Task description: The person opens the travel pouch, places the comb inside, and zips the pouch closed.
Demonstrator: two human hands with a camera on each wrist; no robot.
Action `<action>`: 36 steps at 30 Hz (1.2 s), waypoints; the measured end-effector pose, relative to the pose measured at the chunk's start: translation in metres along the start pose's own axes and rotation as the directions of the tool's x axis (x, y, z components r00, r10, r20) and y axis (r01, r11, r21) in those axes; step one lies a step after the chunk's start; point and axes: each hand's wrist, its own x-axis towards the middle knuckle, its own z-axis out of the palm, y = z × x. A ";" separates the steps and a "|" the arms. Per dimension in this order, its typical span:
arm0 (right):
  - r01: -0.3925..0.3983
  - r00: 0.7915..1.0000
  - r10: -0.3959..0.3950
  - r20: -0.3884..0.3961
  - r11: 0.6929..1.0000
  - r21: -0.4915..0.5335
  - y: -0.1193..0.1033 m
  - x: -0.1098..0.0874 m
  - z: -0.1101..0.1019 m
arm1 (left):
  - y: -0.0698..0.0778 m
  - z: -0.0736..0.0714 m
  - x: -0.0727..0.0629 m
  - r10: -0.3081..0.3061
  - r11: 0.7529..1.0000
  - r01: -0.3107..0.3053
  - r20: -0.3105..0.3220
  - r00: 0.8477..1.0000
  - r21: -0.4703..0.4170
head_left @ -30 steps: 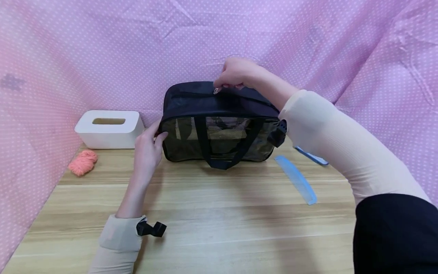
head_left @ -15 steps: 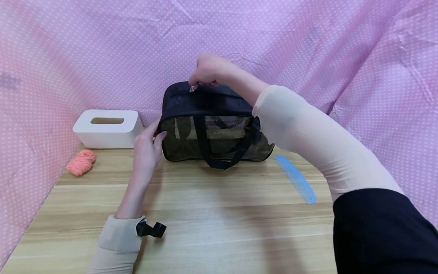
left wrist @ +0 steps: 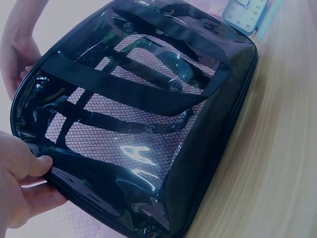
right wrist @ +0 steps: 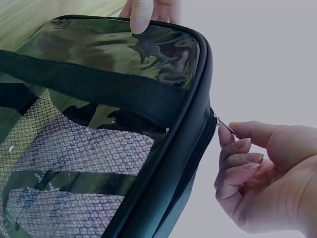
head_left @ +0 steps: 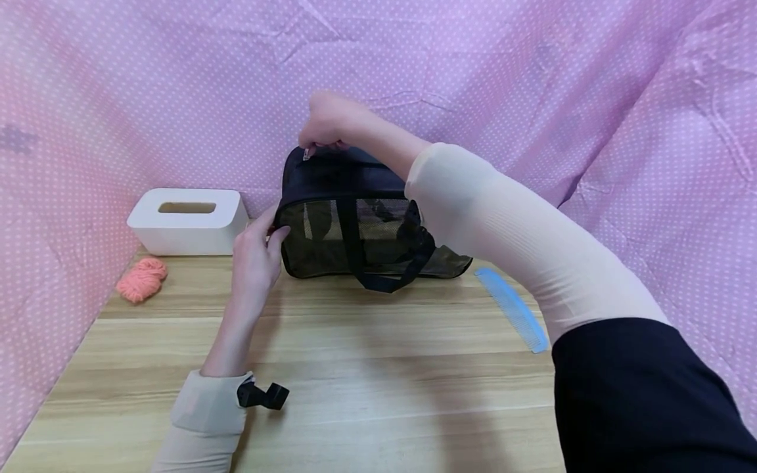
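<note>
A black bag (head_left: 378, 179) with a clear front panel and a strap handle (head_left: 387, 284) stands upright at the back of the table. My left hand (head_left: 255, 256) grips its left end, thumb on the front edge and fingers behind. Above the bag's top left corner, my right hand (head_left: 331, 123) pinches a metal zipper pull (right wrist: 229, 130) between thumb and forefinger. In the right wrist view the zipper (right wrist: 190, 166) runs along the top, and its slider sits near that corner. White mesh (left wrist: 133, 111) shows through the clear panel.
A white tissue box (head_left: 189, 222) and a bundle of coral yarn (head_left: 142, 280) lie left of the bag. To the right is a blue comb (head_left: 511, 309). The left wrist view shows a blue clock (left wrist: 246, 14) beyond the bag. Pink dotted cloth (head_left: 378, 59) hangs behind.
My right hand has drawn the zipper pull leftward along the bag's top, from near the middle to the left corner. The left hand keeps its grip on the bag's end.
</note>
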 end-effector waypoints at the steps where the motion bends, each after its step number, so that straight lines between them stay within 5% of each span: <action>1: 0.004 1.000 -0.004 -0.001 1.000 0.000 -0.001 0.001 0.001 | 0.000 0.000 0.000 -0.001 1.000 0.001 0.000 1.000 -0.002; 11: 0.018 0.999 -0.019 -0.028 0.999 -0.042 -0.008 0.005 0.005 | 0.001 -0.001 0.000 -0.010 1.000 0.010 -0.003 1.000 -0.016; 22: 0.219 0.971 -0.207 -0.117 0.970 0.105 0.019 -0.006 0.004 | 0.002 -0.002 0.000 0.006 1.000 -0.006 0.001 1.000 -0.016; 29: 0.376 0.891 -0.353 -0.286 0.926 0.027 0.060 -0.035 -0.009 | 0.004 -0.003 0.000 0.007 1.000 -0.007 0.006 1.000 -0.012; 36: 0.442 0.789 -0.363 -0.496 0.896 0.048 0.121 -0.068 -0.015 | 0.004 -0.003 0.000 0.002 1.000 -0.001 0.014 1.000 -0.017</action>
